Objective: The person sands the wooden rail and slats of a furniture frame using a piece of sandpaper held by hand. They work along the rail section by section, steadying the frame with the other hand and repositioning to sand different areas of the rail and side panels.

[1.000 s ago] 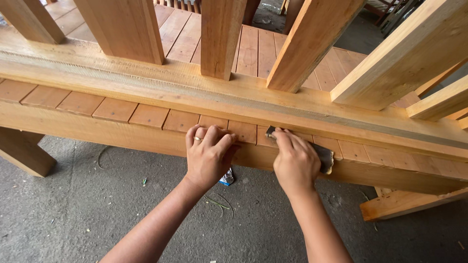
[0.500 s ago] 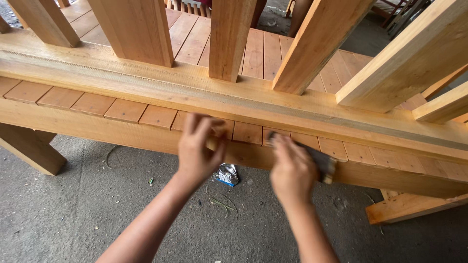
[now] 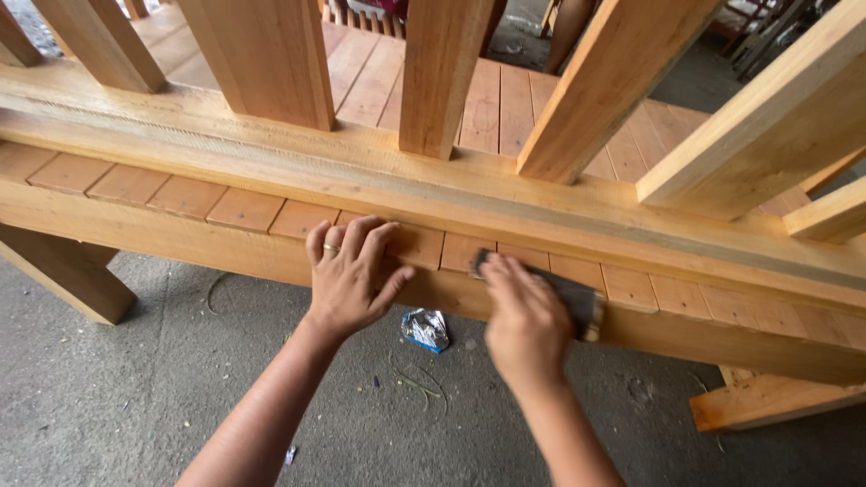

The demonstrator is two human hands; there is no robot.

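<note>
A long wooden frame with a front rail (image 3: 171,236) and a row of short reddish slats (image 3: 242,209) runs across the view. My left hand (image 3: 350,273) lies flat on the rail and slats, fingers spread, a ring on one finger. My right hand (image 3: 526,318) presses a dark sanding block (image 3: 575,298) against the rail's top edge, just right of the left hand. The right hand is blurred.
Thick upright wooden posts (image 3: 271,59) and slanted beams (image 3: 767,126) rise behind the rail. A crumpled silver wrapper (image 3: 427,329) lies on the grey concrete floor (image 3: 117,397) below. A wooden leg (image 3: 65,275) stands at left, and another board (image 3: 767,401) at lower right.
The view has shifted slightly. My right hand and the sanding block have slid along the rail. My left hand stays pressed on the slats with its fingers spread wider.
</note>
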